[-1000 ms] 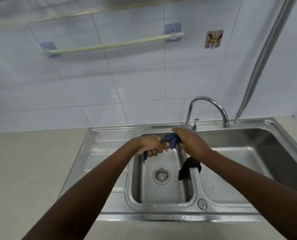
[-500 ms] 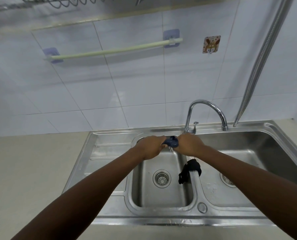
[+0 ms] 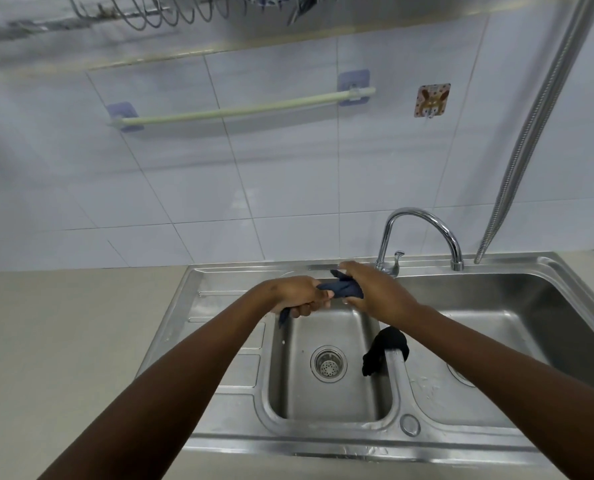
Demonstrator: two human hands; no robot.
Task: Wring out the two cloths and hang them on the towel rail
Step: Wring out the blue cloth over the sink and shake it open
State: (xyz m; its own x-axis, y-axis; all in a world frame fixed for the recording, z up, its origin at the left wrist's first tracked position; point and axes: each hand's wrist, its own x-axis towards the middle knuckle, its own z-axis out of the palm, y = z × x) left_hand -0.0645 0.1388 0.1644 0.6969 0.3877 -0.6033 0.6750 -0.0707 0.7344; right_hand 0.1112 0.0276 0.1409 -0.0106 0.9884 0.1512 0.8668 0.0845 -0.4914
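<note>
A dark blue cloth [image 3: 344, 289] is stretched and twisted between my two hands above the left basin. My left hand [image 3: 300, 296] grips its left end, and a short tail hangs below that fist. My right hand [image 3: 375, 292] is closed on the right end. A second cloth, black [image 3: 380, 349], lies draped over the divider between the two basins. The pale green towel rail [image 3: 240, 110] is fixed to the tiled wall above, on two blue pads, with nothing on it.
The steel double sink [image 3: 219, 386] has a drainboard on its left and a curved tap [image 3: 423, 220] at the back. A ribbed metal hose [image 3: 530, 133] runs down the wall at right. A wire rack [image 3: 150, 12] hangs overhead. A beige counter [image 3: 63, 341] lies left.
My hands had pressed close together on the cloth and have now drawn apart a little, showing more blue fabric. The view has tilted upward, revealing the wire rack.
</note>
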